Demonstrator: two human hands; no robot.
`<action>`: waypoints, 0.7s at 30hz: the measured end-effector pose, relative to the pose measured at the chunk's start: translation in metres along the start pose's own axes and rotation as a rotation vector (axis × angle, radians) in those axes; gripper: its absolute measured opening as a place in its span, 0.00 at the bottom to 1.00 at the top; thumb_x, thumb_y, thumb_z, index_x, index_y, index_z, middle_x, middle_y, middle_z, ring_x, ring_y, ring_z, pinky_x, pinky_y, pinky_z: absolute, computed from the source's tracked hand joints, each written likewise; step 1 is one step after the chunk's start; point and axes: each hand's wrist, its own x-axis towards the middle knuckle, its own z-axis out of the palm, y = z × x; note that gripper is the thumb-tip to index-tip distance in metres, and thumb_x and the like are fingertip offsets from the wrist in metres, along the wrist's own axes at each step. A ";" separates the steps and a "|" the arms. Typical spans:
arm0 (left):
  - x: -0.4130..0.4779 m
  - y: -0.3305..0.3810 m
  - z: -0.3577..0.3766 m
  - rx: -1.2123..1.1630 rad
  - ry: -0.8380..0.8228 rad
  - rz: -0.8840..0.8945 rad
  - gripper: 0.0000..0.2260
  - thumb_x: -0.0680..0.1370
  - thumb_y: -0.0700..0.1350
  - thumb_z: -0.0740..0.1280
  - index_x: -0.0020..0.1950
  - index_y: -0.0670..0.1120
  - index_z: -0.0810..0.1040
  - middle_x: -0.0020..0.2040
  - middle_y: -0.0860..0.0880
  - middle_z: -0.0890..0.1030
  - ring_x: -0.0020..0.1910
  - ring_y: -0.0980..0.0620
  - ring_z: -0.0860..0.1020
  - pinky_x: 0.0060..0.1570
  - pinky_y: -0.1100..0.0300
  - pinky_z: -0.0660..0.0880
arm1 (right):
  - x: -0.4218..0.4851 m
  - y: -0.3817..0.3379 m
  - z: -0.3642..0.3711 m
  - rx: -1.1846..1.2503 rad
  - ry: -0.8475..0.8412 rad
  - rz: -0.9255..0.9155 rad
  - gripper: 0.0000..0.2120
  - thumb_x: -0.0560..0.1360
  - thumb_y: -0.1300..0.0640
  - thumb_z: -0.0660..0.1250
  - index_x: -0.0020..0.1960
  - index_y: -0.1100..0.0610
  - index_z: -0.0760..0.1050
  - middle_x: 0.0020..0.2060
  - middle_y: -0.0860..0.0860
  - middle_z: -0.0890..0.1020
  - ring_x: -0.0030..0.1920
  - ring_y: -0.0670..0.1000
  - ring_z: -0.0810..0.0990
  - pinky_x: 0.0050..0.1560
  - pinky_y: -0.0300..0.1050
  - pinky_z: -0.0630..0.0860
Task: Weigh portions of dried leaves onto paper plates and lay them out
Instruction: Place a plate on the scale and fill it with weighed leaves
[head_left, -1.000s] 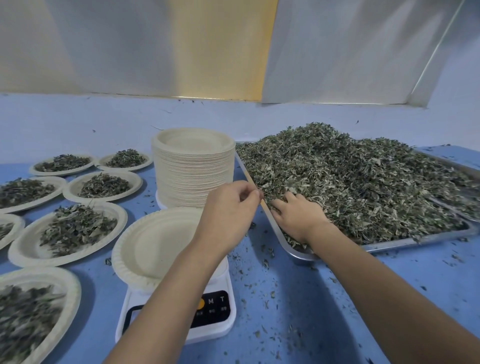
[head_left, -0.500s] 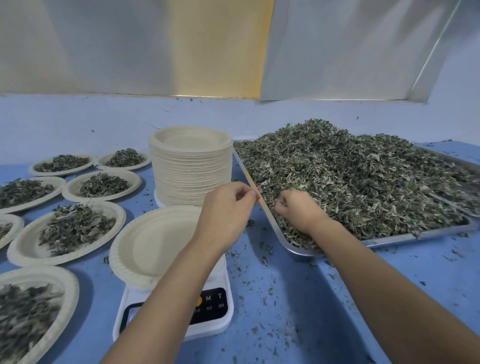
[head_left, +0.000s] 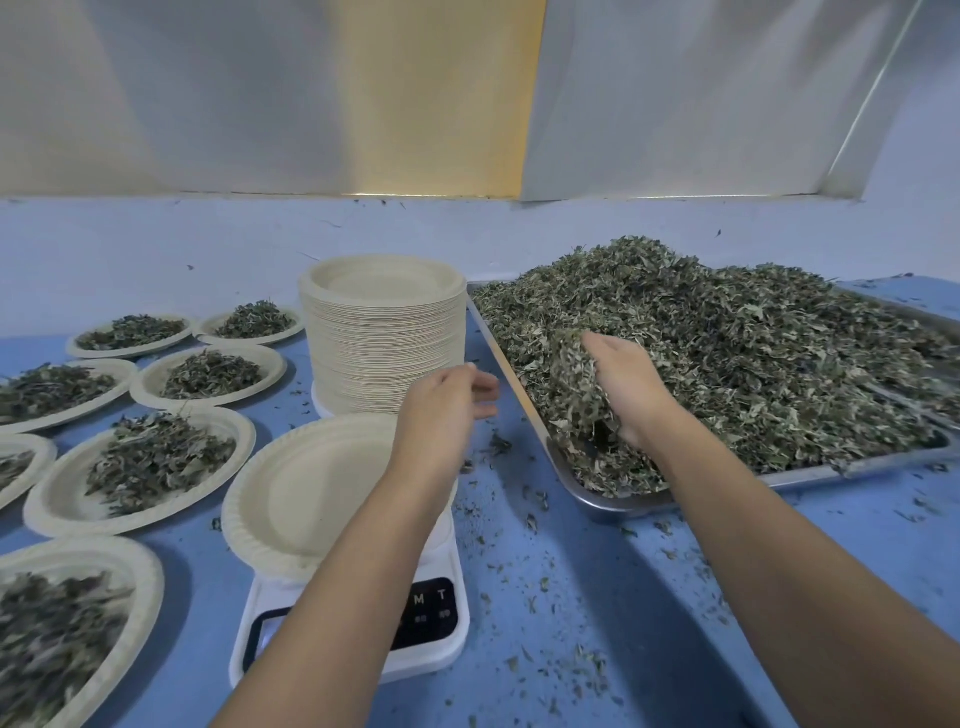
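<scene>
Dried leaves (head_left: 727, 353) are heaped in a metal tray (head_left: 857, 467) at 2 o'clock from the scale (head_left: 431, 639) on the blue worktop (head_left: 597, 597). A handful (head_left: 576, 384) is gripped in the curled fingers of the right hand (head_left: 628, 395), over the tray's near left corner. The left hand (head_left: 441, 410) is held between tray and scale, fingers loosely bent and holding nothing. An empty plate (head_left: 301, 493) is seated on the scale. A stack of plates (head_left: 384, 343) stands at 12 o'clock from it, and filled plates (head_left: 150, 457) are laid out from 9 to 11 o'clock.
</scene>
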 end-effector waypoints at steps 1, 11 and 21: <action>0.000 0.003 -0.002 -0.089 0.002 -0.058 0.12 0.81 0.45 0.57 0.49 0.44 0.80 0.50 0.48 0.82 0.45 0.53 0.81 0.50 0.56 0.75 | 0.000 -0.006 0.004 0.033 -0.018 0.010 0.16 0.81 0.48 0.57 0.60 0.56 0.76 0.59 0.60 0.79 0.64 0.51 0.63 0.58 0.51 0.68; -0.001 0.016 -0.043 -0.503 0.083 -0.189 0.13 0.81 0.48 0.57 0.46 0.41 0.75 0.46 0.44 0.78 0.45 0.47 0.78 0.43 0.57 0.75 | -0.027 -0.059 0.078 0.256 -0.224 -0.103 0.15 0.80 0.49 0.58 0.48 0.57 0.79 0.38 0.48 0.84 0.40 0.48 0.82 0.45 0.43 0.77; -0.002 0.019 -0.094 -0.678 0.057 -0.225 0.18 0.81 0.53 0.55 0.57 0.43 0.78 0.50 0.44 0.82 0.47 0.47 0.80 0.46 0.55 0.75 | -0.071 -0.060 0.146 -0.064 -0.242 -0.400 0.18 0.77 0.57 0.62 0.29 0.51 0.67 0.24 0.43 0.69 0.28 0.42 0.66 0.32 0.40 0.62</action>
